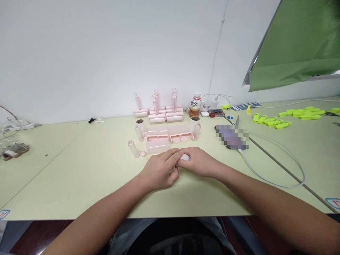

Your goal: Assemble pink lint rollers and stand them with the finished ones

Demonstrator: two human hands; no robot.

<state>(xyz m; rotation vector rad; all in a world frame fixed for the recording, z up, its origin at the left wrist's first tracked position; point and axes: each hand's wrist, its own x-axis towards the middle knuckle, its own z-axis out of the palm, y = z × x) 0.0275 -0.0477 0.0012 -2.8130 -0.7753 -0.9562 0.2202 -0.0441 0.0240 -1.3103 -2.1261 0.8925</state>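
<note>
A white piece [185, 157] (mostly hidden by fingers) sits between two hands above the counter [87, 177], the left hand [161, 170] and right hand [198, 161] both closed around it. Just beyond lies an open pink case [157, 146]; a phone [231, 137] rests to the right, a labelled bottle [195, 105] near the wall [106, 60].

Left hand [160, 168] and right hand [198, 162] both kinda wrap some whitish thing [185, 157], in front of the labelled bottle [195, 105]. Phone [231, 137] sits front-right of it, pink case [174, 117] just left.
</note>
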